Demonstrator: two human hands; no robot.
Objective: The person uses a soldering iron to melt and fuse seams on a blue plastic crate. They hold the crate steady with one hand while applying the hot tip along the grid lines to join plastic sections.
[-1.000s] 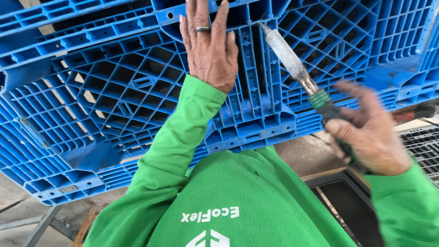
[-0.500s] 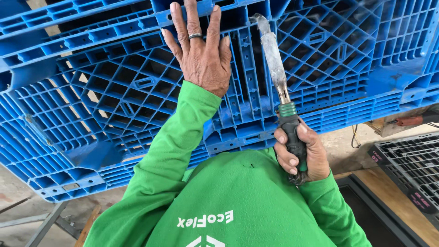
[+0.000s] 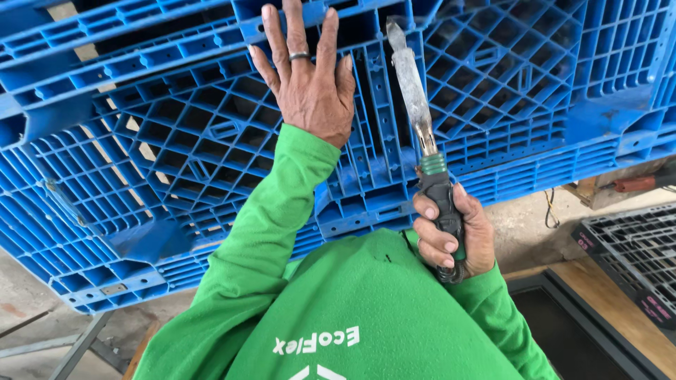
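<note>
A large blue plastic pallet (image 3: 176, 155) with a lattice of ribs fills the upper view. My left hand (image 3: 308, 84), a ring on one finger, lies flat on it with fingers spread near the top middle. My right hand (image 3: 451, 236) grips the dark, green-banded handle of a long tool (image 3: 412, 91). Its worn metal shaft points up, and the tip rests against the pallet just right of my left hand. Both arms wear green sleeves.
A dark grey plastic pallet (image 3: 634, 253) lies at the lower right on a wooden surface (image 3: 598, 295). A black frame (image 3: 577, 331) sits beside my right arm. Concrete floor (image 3: 28, 309) and metal bars (image 3: 77, 345) show at the lower left.
My right hand swung the tool from a slanted reach at the right to an upright hold close to my chest, its tip on the pallet. My left hand stayed pressed on the pallet.
</note>
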